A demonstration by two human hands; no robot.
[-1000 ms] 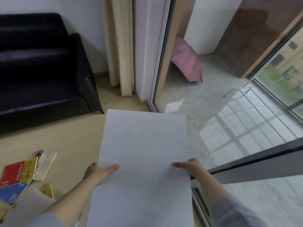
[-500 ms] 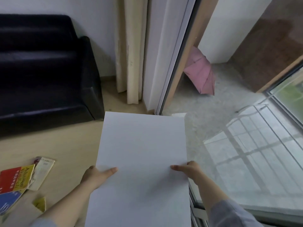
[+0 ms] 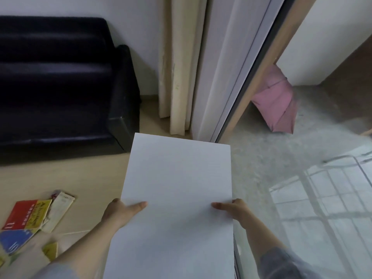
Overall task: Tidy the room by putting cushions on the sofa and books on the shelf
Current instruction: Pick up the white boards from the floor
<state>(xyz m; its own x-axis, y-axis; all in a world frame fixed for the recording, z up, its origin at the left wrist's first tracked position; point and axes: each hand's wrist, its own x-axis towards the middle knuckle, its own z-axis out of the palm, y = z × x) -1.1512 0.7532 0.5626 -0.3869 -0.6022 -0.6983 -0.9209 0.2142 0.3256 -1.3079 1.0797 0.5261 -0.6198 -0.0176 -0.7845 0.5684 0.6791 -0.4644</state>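
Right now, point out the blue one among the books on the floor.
The blue book at the far left edge. Just beyond it lies a red-and-yellow book; right of those, a cream booklet and a small yellow piece.

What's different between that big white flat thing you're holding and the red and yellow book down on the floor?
The large plain white flat panel is blank; the red and yellow paperback book bears print. The panel is held up, left hand and right hand gripping its side edges; the book lies on the pale wooden floor among other books. The panel looks much bigger than the book. Both are flat rectangles.
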